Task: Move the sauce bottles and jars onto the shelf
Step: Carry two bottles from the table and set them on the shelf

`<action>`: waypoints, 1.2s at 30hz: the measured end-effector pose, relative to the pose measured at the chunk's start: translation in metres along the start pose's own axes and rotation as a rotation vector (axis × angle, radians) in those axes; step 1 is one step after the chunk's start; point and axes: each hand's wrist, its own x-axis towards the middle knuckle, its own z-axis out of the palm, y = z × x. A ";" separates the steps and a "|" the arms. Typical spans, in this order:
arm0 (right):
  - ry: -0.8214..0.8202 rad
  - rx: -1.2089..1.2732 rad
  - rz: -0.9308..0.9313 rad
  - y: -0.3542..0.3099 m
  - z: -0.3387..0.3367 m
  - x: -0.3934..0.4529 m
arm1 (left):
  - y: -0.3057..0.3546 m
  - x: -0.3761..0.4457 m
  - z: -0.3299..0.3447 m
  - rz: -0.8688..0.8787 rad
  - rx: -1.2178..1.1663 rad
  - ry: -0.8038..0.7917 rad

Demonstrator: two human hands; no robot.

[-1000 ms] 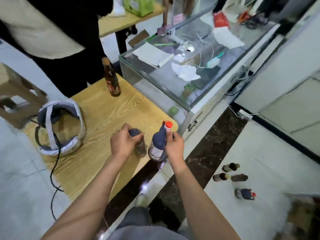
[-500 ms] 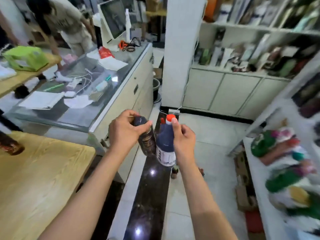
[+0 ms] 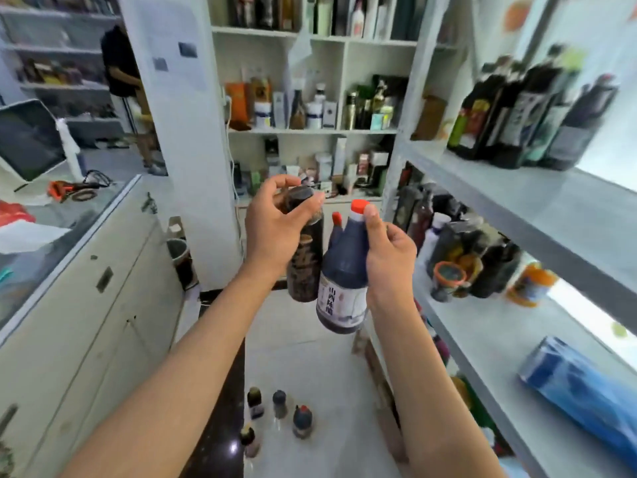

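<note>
While the left hand [image 3: 275, 232] curls its fingers round a dark-capped brown jar [image 3: 305, 250], the right hand [image 3: 389, 257] pinches the neck of a dark sauce bottle [image 3: 344, 281] with a red cap and white label; both hang in mid-air, touching. White shelf [image 3: 510, 343] on the right carries blurred bottles. Four small bottles [image 3: 279, 414] stand on the tiled floor [image 3: 327, 374]. Labels are unreadable.

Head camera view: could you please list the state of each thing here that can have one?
Left hand: grips the dark jar by its lid.
Right hand: grips the bottle's neck.
Dark glass jar with black lid: capped, held in the air.
Dark sauce bottle with red cap and white label: capped, held tilted in the air.
Four small bottles: upright on the floor.
Blue packet: lying on the white shelf.
</note>
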 end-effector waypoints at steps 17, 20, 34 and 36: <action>0.393 -0.047 -0.197 -0.109 -0.045 0.259 | 0.014 0.209 0.241 0.135 -0.412 -0.320; 0.471 -0.010 -0.236 -0.121 -0.052 0.313 | 0.011 0.256 0.280 0.143 -0.450 -0.360; 0.905 -0.220 -0.323 -0.123 -0.094 0.470 | -0.043 0.383 0.454 0.161 -0.396 -0.588; 0.957 -0.319 -0.381 -0.117 -0.097 0.475 | -0.048 0.390 0.468 0.153 -0.382 -0.610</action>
